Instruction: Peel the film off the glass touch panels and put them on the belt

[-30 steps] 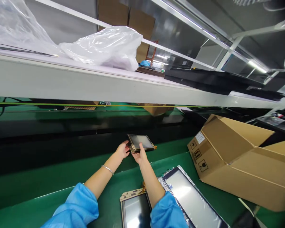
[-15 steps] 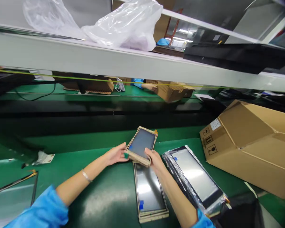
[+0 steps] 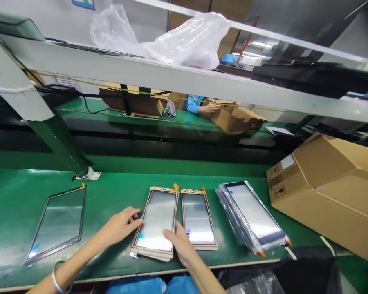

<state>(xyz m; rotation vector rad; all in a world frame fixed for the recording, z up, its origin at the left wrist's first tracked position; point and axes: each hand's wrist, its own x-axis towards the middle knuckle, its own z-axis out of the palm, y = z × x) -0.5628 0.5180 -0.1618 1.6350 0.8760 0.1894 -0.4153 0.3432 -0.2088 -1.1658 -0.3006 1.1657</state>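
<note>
A stack of gold-framed glass panels (image 3: 156, 218) lies flat on the green bench in front of me. My left hand (image 3: 119, 225) rests on the bench with its fingers stretched out, the tips touching the stack's left edge. My right hand (image 3: 179, 243) lies at the stack's near right corner, fingers flat on the top panel. A second stack of the same panels (image 3: 198, 218) lies just to the right, side by side with the first.
A single dark-framed panel (image 3: 59, 222) lies to the left. Plastic-wrapped panels (image 3: 253, 216) and a tipped cardboard box (image 3: 328, 183) lie on the right. A green post (image 3: 59, 141) stands at the back left. Across the line, a co-worker's hand (image 3: 210, 108) reaches into a box (image 3: 236, 118).
The stack that both hands held up in the air now lies on the bench, left of the other stack. My view has swung left and down.
</note>
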